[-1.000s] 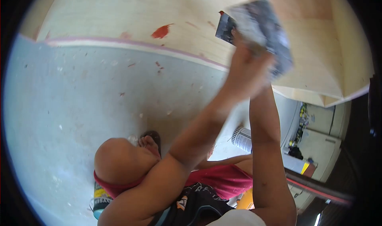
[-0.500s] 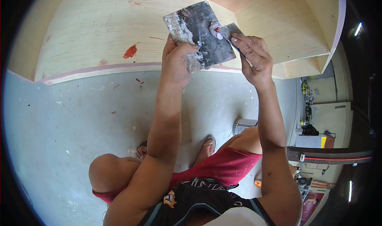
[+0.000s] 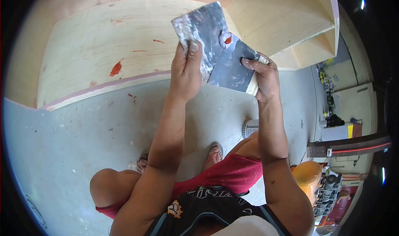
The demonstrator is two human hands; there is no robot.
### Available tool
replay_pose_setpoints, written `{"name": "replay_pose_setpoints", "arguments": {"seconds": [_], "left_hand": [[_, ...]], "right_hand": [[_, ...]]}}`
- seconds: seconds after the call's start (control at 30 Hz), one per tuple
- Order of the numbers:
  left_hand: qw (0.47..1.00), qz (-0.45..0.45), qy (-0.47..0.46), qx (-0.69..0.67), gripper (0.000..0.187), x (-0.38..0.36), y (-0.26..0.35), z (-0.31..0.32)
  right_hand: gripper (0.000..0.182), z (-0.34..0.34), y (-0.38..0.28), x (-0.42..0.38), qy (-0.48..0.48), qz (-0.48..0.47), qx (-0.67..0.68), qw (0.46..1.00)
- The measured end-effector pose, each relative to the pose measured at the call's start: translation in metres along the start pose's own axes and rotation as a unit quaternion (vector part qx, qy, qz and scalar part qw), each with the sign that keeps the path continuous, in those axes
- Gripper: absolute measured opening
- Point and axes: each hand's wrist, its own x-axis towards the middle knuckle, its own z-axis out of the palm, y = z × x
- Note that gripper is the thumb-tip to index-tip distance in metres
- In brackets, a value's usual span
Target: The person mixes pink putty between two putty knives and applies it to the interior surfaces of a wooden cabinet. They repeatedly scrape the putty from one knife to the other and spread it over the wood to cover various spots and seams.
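My left hand (image 3: 186, 76) is closed on a dark flat metal plate (image 3: 203, 22), thumb on top, with whitish putty smeared along its left side. In my right hand (image 3: 267, 78) is a wide putty knife (image 3: 232, 65) with a dark blade and a pale edge near my palm. The blade's face shows, its left edge overlapping the plate. A small lump of pale putty (image 3: 225, 39) with a red dab sits where blade and plate meet.
Ahead stands a light plywood cabinet (image 3: 91, 49) with red-orange filler patches (image 3: 116, 68). A can (image 3: 249, 128) stands on the grey floor (image 3: 83, 144) by my leg. At lower right are a yellow-orange rounded object (image 3: 307, 175) and a dark beam (image 3: 349, 146).
My right hand has turned the putty knife from steeply angled to broad face showing, lowering it across the plate's right side. The view has shifted, bringing the yellow-orange object more into sight.
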Motion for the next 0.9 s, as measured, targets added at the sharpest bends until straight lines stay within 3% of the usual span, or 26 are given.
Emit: {"name": "replay_pose_setpoints", "arguments": {"seconds": [0.07, 0.1, 0.13, 0.23, 0.27, 0.33, 0.4, 0.43, 0.47, 0.53, 0.67, 0.73, 0.8, 0.87, 0.9], "left_hand": [[0.987, -0.068, -0.076, 0.124, 0.029, -0.012, 0.000, 0.012], [0.971, -0.127, -0.108, 0.171, 0.031, -0.018, -0.007, 0.014], [0.977, -0.123, -0.123, 0.120, 0.036, -0.022, -0.018, 0.020], [0.966, -0.176, -0.179, 0.062, 0.044, -0.022, -0.046, 0.026], [0.966, -0.254, -0.049, -0.008, 0.043, -0.028, -0.044, 0.039], [0.938, -0.272, -0.057, -0.205, 0.040, -0.020, -0.055, 0.040], [0.927, -0.291, -0.049, -0.232, 0.042, -0.024, -0.055, 0.056], [0.916, -0.307, -0.029, -0.257, 0.044, -0.027, -0.054, 0.063], [0.917, -0.307, -0.025, -0.254, 0.044, -0.031, -0.058, 0.065], [0.914, -0.305, -0.055, -0.261, 0.045, -0.036, -0.062, 0.069], [0.922, -0.301, -0.042, -0.239, 0.046, -0.038, -0.066, 0.063], [0.926, -0.291, -0.013, -0.239, 0.047, -0.036, -0.056, 0.065], [0.931, -0.266, 0.011, -0.248, 0.047, -0.029, -0.039, 0.068], [0.929, -0.269, 0.043, -0.252, 0.046, -0.026, -0.031, 0.061], [0.941, -0.262, -0.002, -0.216, 0.045, -0.025, -0.029, 0.053]], "right_hand": [[0.022, -0.014, -0.006, -0.005, -0.013, 0.023, 0.021, 0.999], [0.025, -0.020, -0.002, -0.007, 0.060, 0.014, 0.018, 0.998], [0.059, -0.040, 0.012, 0.003, 0.043, 0.007, 0.021, 0.999], [0.047, -0.076, 0.003, 0.000, 0.013, 0.004, 0.043, 0.999], [0.041, -0.085, -0.001, 0.000, -0.004, -0.040, 0.109, 0.993], [0.035, -0.099, -0.001, 0.000, -0.019, -0.084, 0.178, 0.980], [0.027, -0.109, 0.002, -0.003, 0.065, -0.232, -0.137, 0.961], [0.034, -0.114, 0.008, 0.001, -0.050, -0.424, -0.184, 0.885], [0.034, -0.116, 0.012, 0.003, -0.052, -0.421, -0.180, 0.887], [0.041, -0.113, 0.021, 0.003, -0.131, -0.514, -0.385, 0.755], [0.055, -0.116, 0.033, 0.005, -0.072, -0.462, -0.388, 0.794], [0.050, -0.122, 0.027, 0.008, -0.084, -0.444, -0.403, 0.796], [0.044, -0.124, 0.021, 0.008, -0.091, -0.323, -0.539, 0.773], [0.042, -0.127, 0.013, 0.014, -0.019, -0.367, -0.432, 0.824], [0.042, -0.121, -0.003, 0.012, -0.038, -0.411, -0.458, 0.787]]}}
